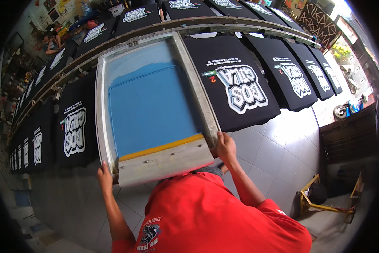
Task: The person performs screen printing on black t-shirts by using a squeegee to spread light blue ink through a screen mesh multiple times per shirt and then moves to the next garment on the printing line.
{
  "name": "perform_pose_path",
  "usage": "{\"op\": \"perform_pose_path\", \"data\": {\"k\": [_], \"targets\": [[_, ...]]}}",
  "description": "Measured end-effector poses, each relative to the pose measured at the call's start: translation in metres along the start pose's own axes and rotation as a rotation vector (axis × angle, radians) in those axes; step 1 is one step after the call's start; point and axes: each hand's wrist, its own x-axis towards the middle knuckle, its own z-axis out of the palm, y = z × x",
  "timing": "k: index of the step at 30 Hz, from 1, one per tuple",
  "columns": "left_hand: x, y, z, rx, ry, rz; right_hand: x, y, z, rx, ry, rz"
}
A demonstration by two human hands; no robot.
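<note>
A screen-printing frame (101, 105) with metal sides and a blue-coated mesh (155, 109) lies in front of me, over the row of shirts. Across its near end rests a squeegee (166, 162) with a metal holder and a yellow blade. My left hand (105, 178) grips the frame's near left corner. At the near right corner my right hand (226, 147) is closed round the frame's edge. Beside the frame on the right lies a black printed T-shirt (240, 86) with white lettering. Another black printed T-shirt (74, 130) is on its left. What lies under the mesh is hidden.
Long metal rails (248, 28) run behind the frame, with a second row of black shirts (135, 15) beyond. A person (52, 44) is at the far left. A yellow metal stand (324, 206) is on the tiled floor (265, 164) at right. A blue motorbike (350, 109) stands farther off.
</note>
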Motion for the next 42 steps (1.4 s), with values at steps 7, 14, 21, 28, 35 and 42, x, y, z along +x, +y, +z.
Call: {"op": "perform_pose_path", "data": {"k": [7, 14, 21, 28, 35, 42], "targets": [[0.055, -0.056, -0.040, 0.042, -0.017, -0.026, -0.041, -0.032, 0.075, -0.059, 0.028, 0.013], [0.075, -0.056, -0.035, 0.023, -0.033, 0.102, -0.037, -0.041, 0.083, -0.110, 0.021, 0.088], [0.082, -0.027, -0.027, 0.063, -0.105, 0.081, -0.013, -0.046, 0.078, -0.127, 0.053, 0.067], [0.074, -0.005, -0.014, 0.077, -0.117, 0.083, 0.010, -0.033, 0.067, -0.140, 0.069, 0.039], [0.085, -0.014, -0.009, 0.054, -0.132, 0.042, 0.007, -0.031, 0.078, -0.080, 0.046, 0.090], [0.078, -0.013, 0.002, 0.118, -0.110, 0.063, 0.011, -0.017, 0.089, -0.103, 0.035, 0.149]]}}
